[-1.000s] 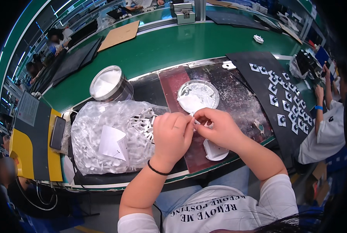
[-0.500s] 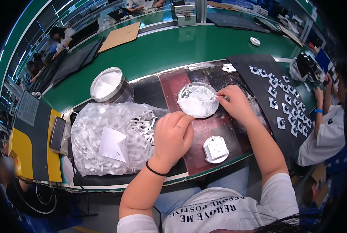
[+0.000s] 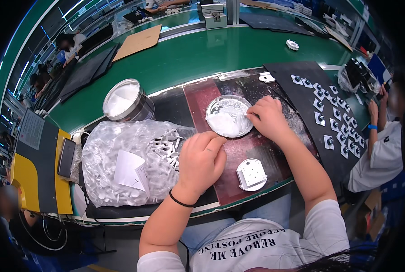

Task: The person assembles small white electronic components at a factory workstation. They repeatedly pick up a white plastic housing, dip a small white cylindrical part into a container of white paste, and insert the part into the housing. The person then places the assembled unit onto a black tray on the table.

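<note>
The dish [image 3: 233,136] lies with its right rim at the right fingers [image 3: 256,112].

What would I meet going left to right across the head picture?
Yellow-and-grey machine, bulging clear plastic bag, shallow round dish with white contents, flat black sheet bearing small pieces, another person's blue wristband.

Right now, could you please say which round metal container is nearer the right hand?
The shallow dish, right beside the right hand; the taller tin stands farther left.
</note>
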Demonstrator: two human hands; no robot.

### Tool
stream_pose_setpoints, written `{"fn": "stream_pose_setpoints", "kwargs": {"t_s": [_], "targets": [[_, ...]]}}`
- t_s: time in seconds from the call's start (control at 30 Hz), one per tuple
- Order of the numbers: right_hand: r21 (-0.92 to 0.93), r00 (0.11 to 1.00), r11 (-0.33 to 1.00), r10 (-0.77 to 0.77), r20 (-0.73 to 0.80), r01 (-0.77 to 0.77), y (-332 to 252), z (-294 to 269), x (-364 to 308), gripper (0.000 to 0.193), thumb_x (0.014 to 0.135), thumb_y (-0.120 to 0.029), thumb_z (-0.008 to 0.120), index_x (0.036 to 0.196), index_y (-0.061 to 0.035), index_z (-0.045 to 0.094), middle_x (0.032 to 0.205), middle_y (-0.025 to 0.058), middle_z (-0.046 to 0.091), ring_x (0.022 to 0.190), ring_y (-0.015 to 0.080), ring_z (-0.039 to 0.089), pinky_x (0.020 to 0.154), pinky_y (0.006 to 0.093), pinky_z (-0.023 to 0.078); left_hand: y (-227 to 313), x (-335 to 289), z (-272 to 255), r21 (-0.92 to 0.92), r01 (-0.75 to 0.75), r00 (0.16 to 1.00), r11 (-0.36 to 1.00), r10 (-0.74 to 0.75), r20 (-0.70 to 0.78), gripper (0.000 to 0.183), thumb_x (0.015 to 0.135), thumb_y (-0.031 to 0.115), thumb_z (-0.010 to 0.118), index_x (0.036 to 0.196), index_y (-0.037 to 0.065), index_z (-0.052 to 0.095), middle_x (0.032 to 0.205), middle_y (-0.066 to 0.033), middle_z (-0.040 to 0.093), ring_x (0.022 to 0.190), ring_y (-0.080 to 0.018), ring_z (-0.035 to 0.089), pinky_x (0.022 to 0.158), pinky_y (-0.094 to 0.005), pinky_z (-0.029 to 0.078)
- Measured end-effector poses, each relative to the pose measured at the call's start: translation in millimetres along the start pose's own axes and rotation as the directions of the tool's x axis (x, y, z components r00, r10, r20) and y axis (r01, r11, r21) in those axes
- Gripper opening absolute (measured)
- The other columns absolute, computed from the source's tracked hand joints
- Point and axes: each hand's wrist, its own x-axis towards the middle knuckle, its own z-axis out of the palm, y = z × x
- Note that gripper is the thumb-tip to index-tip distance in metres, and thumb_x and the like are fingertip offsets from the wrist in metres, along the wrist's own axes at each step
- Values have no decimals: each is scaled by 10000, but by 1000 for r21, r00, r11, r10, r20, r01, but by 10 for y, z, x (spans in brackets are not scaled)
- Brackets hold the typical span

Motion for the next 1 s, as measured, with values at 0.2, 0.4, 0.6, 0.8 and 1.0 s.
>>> {"fn": "stream_pose_setpoints", "kwargs": {"t_s": [0.2, 0.4, 0.6, 0.8, 1.0], "targets": [[-22, 999, 999, -27, -21, 26, 4, 21, -11, 95, 753, -182, 656, 761, -101, 705, 792, 10, 618, 925, 205, 528, 852, 395, 351, 6, -1, 0, 2, -6, 1000, 1000, 6, -5, 173, 695, 44, 635, 867, 59, 628, 865, -65, 598, 790, -255, 572, 698, -371, 441], [-52, 999, 998, -36, -15, 35, -15, 19, -12, 104, 757, -184, 650, 748, -96, 705, 782, 17, 616, 923, 210, 526, 862, 408, 347, 5, 6, -3, 0, -5, 1000, 1000, 5, -7, 173, 690, 39, 640, 861, 59, 626, 866, -63, 599, 787, -253, 574, 692, -368, 445], [-52, 999, 998, -44, -15, 43, -17, -4, -27, 117, 770, -191, 648, 755, -88, 701, 770, 32, 612, 913, 235, 523, 865, 413, 340, 14, 7, 0, 2, -8, 1000, 1000, 8, -4, 167, 690, 41, 639, 855, 58, 624, 865, -61, 599, 782, -250, 575, 687, -365, 447], [709, 844, 476, 413, 341, -520, -136, -361, -121, 164, 902, -175, 577, 913, -35, 662, 811, 24, 630, 806, 132, 583, 785, 308, 443, 29, 2, -37, -106, 75, 994, 991, -66, 88, 161, 703, 24, 639, 863, 35, 642, 860, -93, 614, 766, -265, 590, 701, -362, 466], [809, 789, 57, 271, 551, -585, -329, -524, -545, 227, 932, -143, 559, 1109, -1, 566, 922, 41, 631, 894, 103, 588, 799, 243, 470, 102, -7, -89, -354, 356, 902, 865, -219, 373, 486, 679, 209, 754, 1094, 33, 573, 921, -108, 611, 834, -242, 596, 765, -356, 476]]}}
